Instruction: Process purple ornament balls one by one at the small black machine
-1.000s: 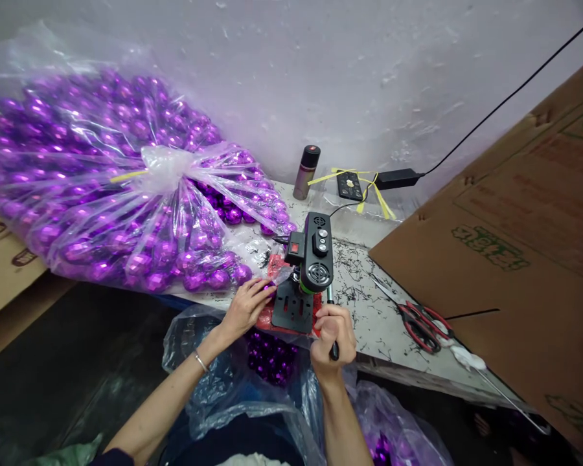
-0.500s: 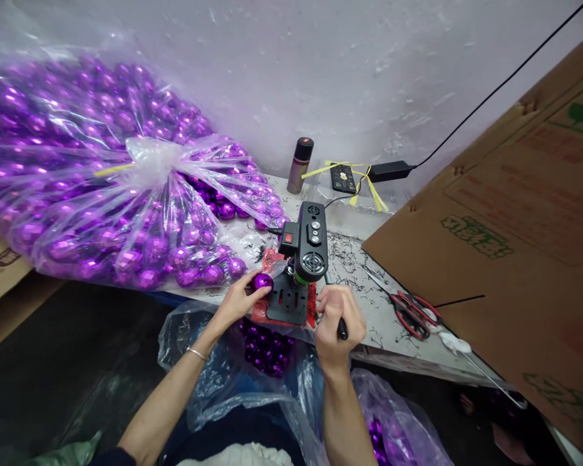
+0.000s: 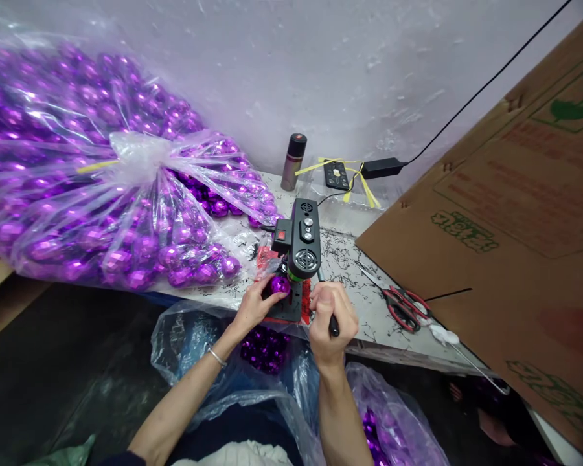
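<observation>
Between the thumb and fingers of my left hand (image 3: 253,305) is a shiny purple faceted ball (image 3: 280,285). The ball is over the base plate (image 3: 287,312) of a small black bench drill press (image 3: 305,236), close under its head. My right hand (image 3: 334,316) is closed around the black-ended lever handle (image 3: 334,325) at the machine's right side. The drill's tip is hidden behind the ball and the machine head. Red material (image 3: 306,299) shows around the plate's edges.
A tied clear bag of purple balls (image 3: 140,213) fills the left. An open bag with more balls (image 3: 265,349) hangs below the table edge. Scissors (image 3: 403,309), a spray can (image 3: 294,162), a power adapter (image 3: 381,168) and a large carton (image 3: 505,213) stand or lie around. Dark shavings litter the table (image 3: 344,259).
My left hand has carried the purple ball rightward from the plate's left edge to under the machine head. My right hand remains on the lever. The whole view has shifted slightly.
</observation>
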{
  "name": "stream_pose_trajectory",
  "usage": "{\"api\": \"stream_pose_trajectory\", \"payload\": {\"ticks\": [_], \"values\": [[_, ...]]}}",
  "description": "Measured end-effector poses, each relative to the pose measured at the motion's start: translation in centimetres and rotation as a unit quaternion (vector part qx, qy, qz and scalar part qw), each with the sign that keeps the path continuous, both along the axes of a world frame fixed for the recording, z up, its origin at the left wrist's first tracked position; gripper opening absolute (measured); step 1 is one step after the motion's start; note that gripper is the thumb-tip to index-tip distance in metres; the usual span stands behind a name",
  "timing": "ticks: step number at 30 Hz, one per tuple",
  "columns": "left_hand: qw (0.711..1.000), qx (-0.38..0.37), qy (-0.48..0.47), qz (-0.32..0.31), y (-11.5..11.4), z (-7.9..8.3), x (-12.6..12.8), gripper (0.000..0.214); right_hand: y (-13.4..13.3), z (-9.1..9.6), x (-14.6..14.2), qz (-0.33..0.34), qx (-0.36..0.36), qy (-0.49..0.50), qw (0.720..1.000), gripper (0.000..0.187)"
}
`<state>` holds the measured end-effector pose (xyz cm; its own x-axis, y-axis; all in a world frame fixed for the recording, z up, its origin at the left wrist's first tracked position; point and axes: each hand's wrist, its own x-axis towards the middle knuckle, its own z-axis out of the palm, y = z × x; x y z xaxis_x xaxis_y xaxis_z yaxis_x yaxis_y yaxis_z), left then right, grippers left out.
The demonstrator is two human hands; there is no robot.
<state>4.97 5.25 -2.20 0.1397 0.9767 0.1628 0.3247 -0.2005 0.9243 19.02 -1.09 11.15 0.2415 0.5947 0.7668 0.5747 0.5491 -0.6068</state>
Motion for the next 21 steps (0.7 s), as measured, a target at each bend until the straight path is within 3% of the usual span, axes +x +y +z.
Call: {"api": "stream_pose_trajectory", "payload": {"ticks": [4, 12, 21], "values": [[0.992, 0.096, 0.071, -0.028, -0.5, 0.3, 0.7, 0.055, -0.1, -0.1, 0.0, -0.004, 0.004, -0.003, 1.0, 0.029], [0.99, 0.127, 0.059, 0.006, -0.8, -1.5, 2.2, 0.057, -0.5, -0.6, 0.1, 0.003, -0.001, -0.016, 1.0, 0.028], [0.984, 0.168, 0.06, 0.012, -0.8, -2.3, 2.2, 0.056, -0.3, -5.6, -0.4, -0.015, 0.051, -0.028, 0.998, 0.027]]}}
